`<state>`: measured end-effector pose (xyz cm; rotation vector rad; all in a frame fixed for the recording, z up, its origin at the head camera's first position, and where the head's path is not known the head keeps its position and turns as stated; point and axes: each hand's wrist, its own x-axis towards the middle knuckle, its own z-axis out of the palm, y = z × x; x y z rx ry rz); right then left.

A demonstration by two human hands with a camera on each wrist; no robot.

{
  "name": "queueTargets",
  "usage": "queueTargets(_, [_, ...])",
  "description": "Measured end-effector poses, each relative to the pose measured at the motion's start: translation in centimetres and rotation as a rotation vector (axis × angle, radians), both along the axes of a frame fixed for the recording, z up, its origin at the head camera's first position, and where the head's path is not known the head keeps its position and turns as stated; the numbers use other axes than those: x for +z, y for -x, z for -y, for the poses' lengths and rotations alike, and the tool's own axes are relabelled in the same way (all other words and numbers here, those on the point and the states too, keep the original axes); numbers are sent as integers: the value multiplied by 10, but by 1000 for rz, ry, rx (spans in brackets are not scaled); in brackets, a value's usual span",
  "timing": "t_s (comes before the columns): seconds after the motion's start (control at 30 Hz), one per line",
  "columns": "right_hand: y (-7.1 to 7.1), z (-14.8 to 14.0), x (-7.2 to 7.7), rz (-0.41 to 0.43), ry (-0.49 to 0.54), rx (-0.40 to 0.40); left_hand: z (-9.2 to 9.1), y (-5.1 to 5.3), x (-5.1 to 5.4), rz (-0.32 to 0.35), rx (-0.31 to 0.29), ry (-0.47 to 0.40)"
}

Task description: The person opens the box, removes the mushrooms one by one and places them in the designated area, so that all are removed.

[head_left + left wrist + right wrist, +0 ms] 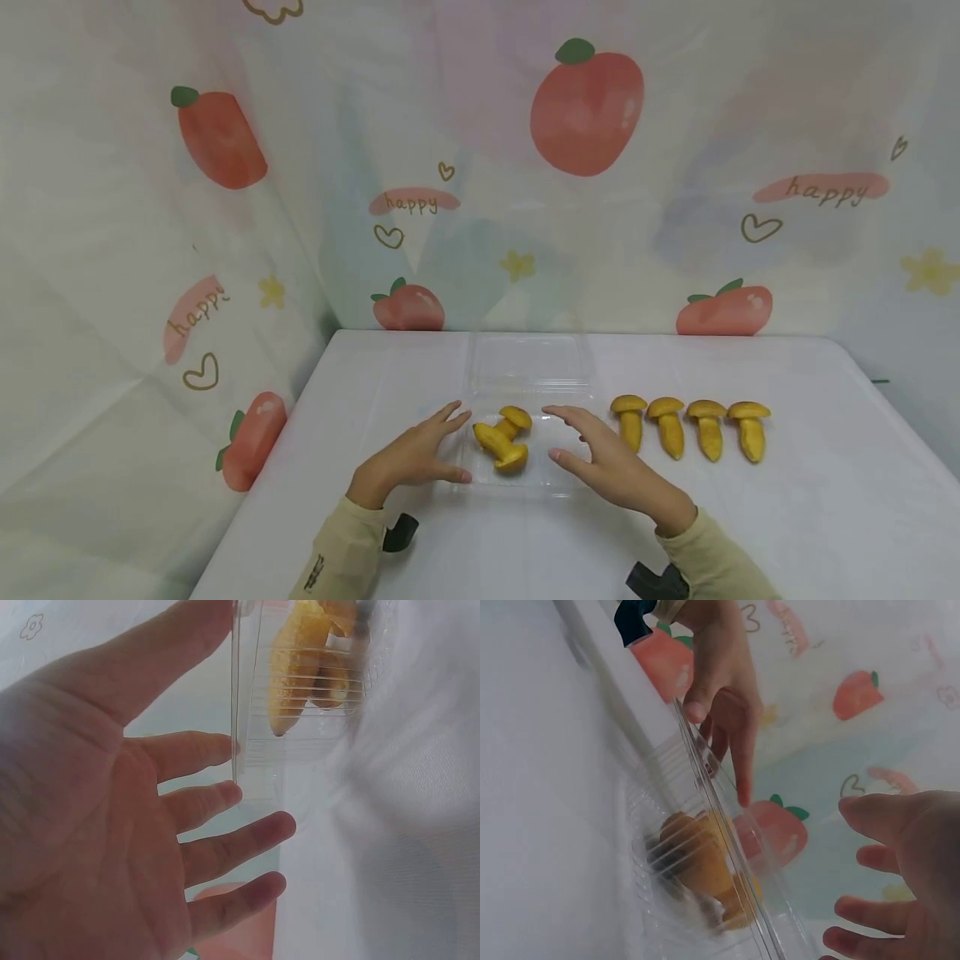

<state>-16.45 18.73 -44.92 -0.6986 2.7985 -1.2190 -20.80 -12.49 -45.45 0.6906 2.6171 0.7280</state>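
A clear plastic clamshell box (555,477) lies on the white table with its lid (531,362) folded back. Inside it are two yellow mushrooms (501,447), one leaning across the other. My left hand (412,454) is at the box's left side, fingers spread; in the left wrist view its fingertips (225,791) are close to the rim, and contact is hard to tell. Over the right side hangs my right hand (611,462), fingers apart and holding nothing. In the right wrist view that hand (915,877) appears apart from the box wall (727,832).
Several more yellow mushrooms (708,429) stand in a row on the table to the right of the box. A printed cloth (480,125) with fruit and "happy" lettering hangs behind and at the left. The table's back edge runs just beyond the lid.
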Motion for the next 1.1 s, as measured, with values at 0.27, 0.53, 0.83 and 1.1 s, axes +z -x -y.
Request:
queueTargets(0.27, [5,24,-9,69,8,110,1,-2,1,-1,9,-7])
queueTargets(0.53, [10,45,-15,34,30,202,0,-3,0,-7,0,-21])
queueTargets(0.83, [15,47,-27,108,-37,243,-1,-2,1,-7,-1,-13])
queueTargets(1.1, [20,46,-30,137,-46,262,-1,-1,0,-23,-3,-5])
